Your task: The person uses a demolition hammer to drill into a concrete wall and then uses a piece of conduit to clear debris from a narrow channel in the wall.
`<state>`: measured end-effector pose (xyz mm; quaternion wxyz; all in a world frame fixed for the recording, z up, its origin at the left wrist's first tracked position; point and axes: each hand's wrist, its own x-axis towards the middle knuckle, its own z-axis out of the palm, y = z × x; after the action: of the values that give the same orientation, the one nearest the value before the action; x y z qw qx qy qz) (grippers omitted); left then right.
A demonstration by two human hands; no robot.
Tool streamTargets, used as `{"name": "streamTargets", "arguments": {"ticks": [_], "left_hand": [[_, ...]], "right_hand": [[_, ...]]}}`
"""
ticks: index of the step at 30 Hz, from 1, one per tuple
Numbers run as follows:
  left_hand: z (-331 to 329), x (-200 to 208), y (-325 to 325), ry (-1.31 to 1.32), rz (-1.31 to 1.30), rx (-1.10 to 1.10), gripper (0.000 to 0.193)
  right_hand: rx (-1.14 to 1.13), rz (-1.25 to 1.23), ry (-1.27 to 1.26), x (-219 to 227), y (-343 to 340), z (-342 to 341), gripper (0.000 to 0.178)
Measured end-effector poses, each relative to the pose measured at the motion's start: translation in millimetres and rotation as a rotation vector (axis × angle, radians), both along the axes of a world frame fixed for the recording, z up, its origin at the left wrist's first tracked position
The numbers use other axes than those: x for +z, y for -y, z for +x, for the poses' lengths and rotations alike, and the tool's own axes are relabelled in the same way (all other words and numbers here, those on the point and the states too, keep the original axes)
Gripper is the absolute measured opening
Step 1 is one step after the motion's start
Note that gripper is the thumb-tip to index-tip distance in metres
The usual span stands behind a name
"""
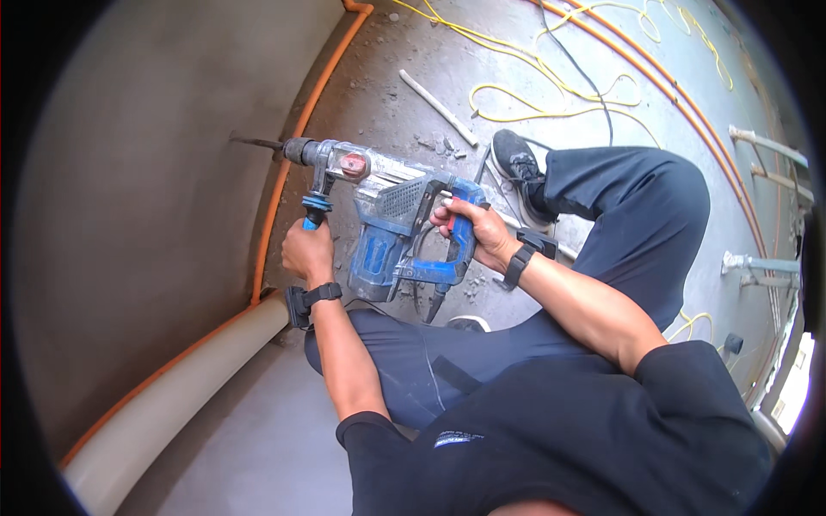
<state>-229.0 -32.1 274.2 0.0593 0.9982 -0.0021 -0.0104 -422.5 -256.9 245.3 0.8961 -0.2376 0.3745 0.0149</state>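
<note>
A dusty blue and grey rotary hammer drill (379, 245) lies level across my front, its bit (256, 141) pointing left. The bit's tip meets the grey wall (146, 172); whether it has gone in, I cannot tell. My left hand (308, 251) is wrapped round the blue side handle (316, 209) below the chuck. My right hand (482, 228) grips the rear handle (463, 232), its fingers at the red trigger. A dark strap with a small black box sits on each wrist.
Along the wall's foot runs an orange pipe (303, 129), with a thick cream pipe (185, 396) at lower left. A pale pipe length (437, 107) and rubble (443, 146) lie on the floor. Yellow cable (551, 112) loops beyond my shoe (516, 163). Orange pipes (680, 95) cross at right.
</note>
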Motion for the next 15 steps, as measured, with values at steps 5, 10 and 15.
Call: {"name": "streamTargets", "arguments": {"ticks": [5, 10, 15], "left_hand": [[1.2, 2.1, 4.1, -0.035, 0.101, -0.036, 0.03], [6.0, -0.4, 7.4, -0.061, 0.146, -0.08, 0.03], [5.0, -6.8, 6.8, -0.078, 0.167, -0.083, 0.031]], "right_hand": [[-0.073, 0.117, -0.031, -21.7, -6.1, -6.4, 0.021], [-0.09, 0.163, -0.047, -29.6, -6.0, -7.6, 0.021], [-0.084, 0.162, -0.067, -32.5, -7.2, -6.8, 0.02]]}}
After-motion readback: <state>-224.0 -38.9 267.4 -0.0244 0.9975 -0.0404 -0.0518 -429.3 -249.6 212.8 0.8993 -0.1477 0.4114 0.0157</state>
